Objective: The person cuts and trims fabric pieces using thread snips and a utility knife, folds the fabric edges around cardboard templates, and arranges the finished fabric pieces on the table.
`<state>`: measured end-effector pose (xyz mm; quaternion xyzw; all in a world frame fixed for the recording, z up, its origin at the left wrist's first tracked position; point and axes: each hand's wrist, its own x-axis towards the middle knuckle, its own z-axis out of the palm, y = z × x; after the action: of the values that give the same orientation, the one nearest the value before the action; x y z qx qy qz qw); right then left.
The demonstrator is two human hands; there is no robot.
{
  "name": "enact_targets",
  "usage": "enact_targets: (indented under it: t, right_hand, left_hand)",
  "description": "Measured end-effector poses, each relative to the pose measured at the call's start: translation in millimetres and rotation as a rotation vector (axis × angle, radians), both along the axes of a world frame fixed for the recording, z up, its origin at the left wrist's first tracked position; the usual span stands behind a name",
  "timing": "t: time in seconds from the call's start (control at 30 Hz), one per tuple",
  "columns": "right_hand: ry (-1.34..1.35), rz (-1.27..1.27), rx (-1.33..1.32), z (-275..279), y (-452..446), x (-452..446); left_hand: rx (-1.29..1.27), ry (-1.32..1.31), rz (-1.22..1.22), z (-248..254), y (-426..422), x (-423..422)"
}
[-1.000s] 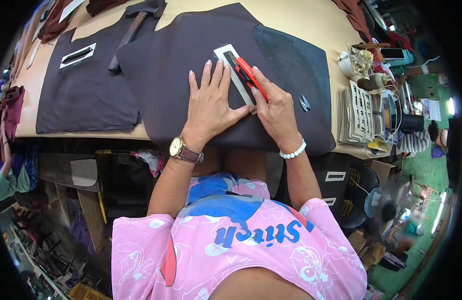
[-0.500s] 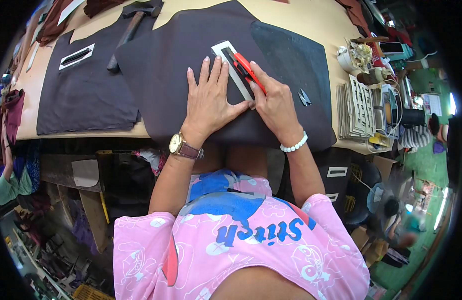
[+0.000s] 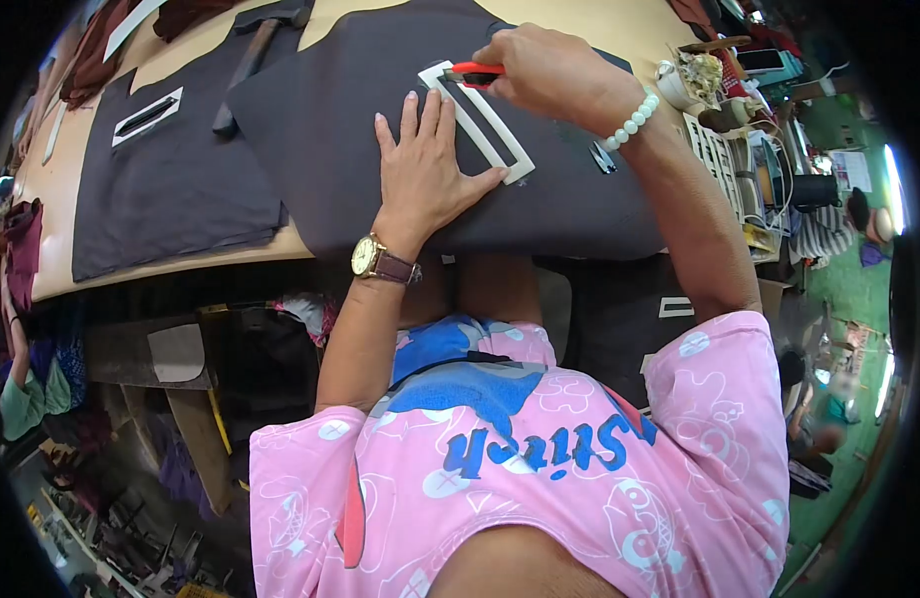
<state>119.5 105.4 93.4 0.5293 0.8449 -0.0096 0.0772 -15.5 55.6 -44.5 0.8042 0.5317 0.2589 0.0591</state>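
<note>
A red box cutter (image 3: 477, 72) is gripped in my right hand (image 3: 559, 78), its tip at the far end of a white slotted template (image 3: 518, 167). The narrow rectangular template lies slanted on a dark sheet of material (image 3: 330, 110). My left hand (image 3: 422, 174) rests flat and open on the sheet, fingers spread, fingertips and thumb along the template's left side and near end. Small thread snips (image 3: 603, 157) lie on the sheet below my right forearm.
A hammer (image 3: 253, 75) lies across dark pieces (image 3: 171, 199) to the left, near another white slotted frame (image 3: 147, 117). At the right stand a white cup (image 3: 673, 85) and stacked card templates (image 3: 714, 159). Another person's arm (image 3: 19, 334) shows at far left.
My right hand has moved the box cutter from along the template's right side to its far end, turning it nearly crosswise. The template's near end is now uncovered. My left hand stays flat.
</note>
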Motion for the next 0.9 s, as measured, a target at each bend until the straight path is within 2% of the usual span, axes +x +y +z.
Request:
enact_targets:
  t: [0.2,0.9]
  right_hand:
    - [0.031,-0.066,0.024,-4.2,-17.3,5.1]
    - [0.182,-0.203,-0.043,0.0,-113.8,45.5]
  left_hand:
    - [0.034,-0.058,0.0,-0.5,0.0,0.9]
    - [-0.034,0.053,0.003,4.6,-1.1,1.7]
